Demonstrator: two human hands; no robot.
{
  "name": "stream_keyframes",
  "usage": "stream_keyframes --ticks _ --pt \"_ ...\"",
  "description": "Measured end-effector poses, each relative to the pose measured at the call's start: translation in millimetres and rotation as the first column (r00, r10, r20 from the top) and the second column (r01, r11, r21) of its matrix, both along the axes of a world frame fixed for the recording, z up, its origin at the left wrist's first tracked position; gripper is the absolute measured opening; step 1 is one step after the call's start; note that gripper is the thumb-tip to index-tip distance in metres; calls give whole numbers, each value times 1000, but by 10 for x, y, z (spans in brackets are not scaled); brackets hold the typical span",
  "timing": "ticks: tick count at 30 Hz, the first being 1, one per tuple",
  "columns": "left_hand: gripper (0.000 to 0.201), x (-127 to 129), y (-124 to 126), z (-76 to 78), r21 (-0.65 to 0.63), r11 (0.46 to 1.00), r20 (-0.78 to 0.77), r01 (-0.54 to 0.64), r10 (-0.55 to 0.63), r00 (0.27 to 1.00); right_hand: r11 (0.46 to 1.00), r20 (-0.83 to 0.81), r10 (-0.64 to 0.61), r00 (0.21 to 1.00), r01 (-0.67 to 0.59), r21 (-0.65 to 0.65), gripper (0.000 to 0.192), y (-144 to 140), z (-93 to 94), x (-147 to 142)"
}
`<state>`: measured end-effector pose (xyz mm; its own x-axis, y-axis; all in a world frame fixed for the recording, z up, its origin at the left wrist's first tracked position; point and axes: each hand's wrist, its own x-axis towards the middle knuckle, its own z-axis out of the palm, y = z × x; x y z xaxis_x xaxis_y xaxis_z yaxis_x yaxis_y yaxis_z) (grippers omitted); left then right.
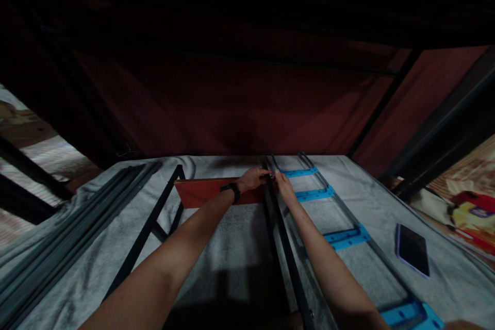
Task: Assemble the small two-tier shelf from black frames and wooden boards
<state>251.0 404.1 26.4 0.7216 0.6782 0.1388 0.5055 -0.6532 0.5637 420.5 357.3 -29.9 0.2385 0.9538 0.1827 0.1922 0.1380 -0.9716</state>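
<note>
The black bar [285,238] lies between left fingers [263,171] and right fingers [279,176], their grip too dim to tell.

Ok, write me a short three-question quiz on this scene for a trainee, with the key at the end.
1. True or false: the phone lies on the grey cloth.
2. Choose one. The black wristband is worn on:
A) the left wrist
B) the right wrist
C) both wrists
3. Fill the gap, near or far: the left hand and the right hand are close together at the ____ end of the black rail, as the wearer sees it.

Key: 1. True. 2. A. 3. Far.
</note>
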Motion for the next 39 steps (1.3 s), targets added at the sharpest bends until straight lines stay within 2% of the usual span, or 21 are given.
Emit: stream_keyframes --ticks 4,7,10,13,17,20,25,29,31,35,39 --pt "48 -1 -30 48 -32 999 -8 -20 20 1000 999 18 32 999 -33 39 54 13 1 -26" --pt "50 -4 -42 75 -30 1000 -13 1 -1 1000 1000 51 13 999 -13 -1 57 0 -3 -20" --pt "54 -4 -40 70 -34 999 -20 -21 21 1000 999 -30 -5 1000 4 -34 56 -14 -4 -8" --pt "54 1 -32 47 -52 998 -9 -41 41 999 999 -93 33 995 -32 10 52 -12 1 -17" --pt "52 1 -25 32 -42 999 -1 -33 33 999 1000 -20 23 1000 -23 6 56 -4 3 -28" --pt "50 -4 -20 25 -36 999 -4 -29 29 1000 999 -45 -18 999 16 -40 59 -2 2 -21" --pt "50 0 -9 3 -65 998 10 -20 21 1000 1000 -35 23 999 -23 -1 58 6 -2 -24" --pt "49 0 -15 4 -74 997 32 17 -14 999 997 6 -17 1000 17 -70 66 1 -2 -29" --pt "50 -2 -21 7 -88 996 36 9 -6 999 998 -34 -46 998 44 -55 65 -4 0 -31" --pt "49 -2 -21 11 -86 996 37 -12 15 999 1000 -29 3 1000 -2 19 60 -9 1 -27" --pt "50 -1 -12 16 -62 998 20 5 -4 1000 1000 1 -13 1000 13 -25 62 -6 3 -17"
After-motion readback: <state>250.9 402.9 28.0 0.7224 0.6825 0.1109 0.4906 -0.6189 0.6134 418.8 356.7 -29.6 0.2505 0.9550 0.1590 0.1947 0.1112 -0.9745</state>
